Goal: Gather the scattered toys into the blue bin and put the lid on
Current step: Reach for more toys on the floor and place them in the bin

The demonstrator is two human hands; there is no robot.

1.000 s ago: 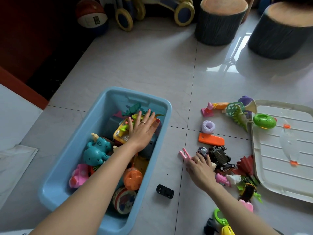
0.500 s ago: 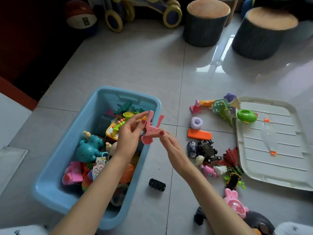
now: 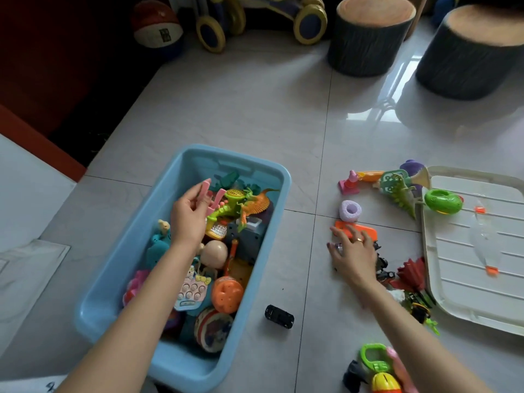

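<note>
Pale floor tiles (image 3: 241,114) held two stools (image 3: 368,38), both cut off; left hand (image 3: 188,219) pinched a pink toy (image 3: 211,198) over the bin (image 3: 119,268); right hand (image 3: 353,255), fingers spread, hid a small toy.

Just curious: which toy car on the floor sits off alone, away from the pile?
The small black car, alone on bare tile beside the blue bin.

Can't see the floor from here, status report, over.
Left hand holds pink clip over blue bin. Right hand reaching into toys. Lid off, on floor.

Left hand (image 3: 188,219) carried pink toy (image 3: 210,197) over bin (image 3: 256,268); right hand (image 3: 353,255) seemingly reaches toys
</note>
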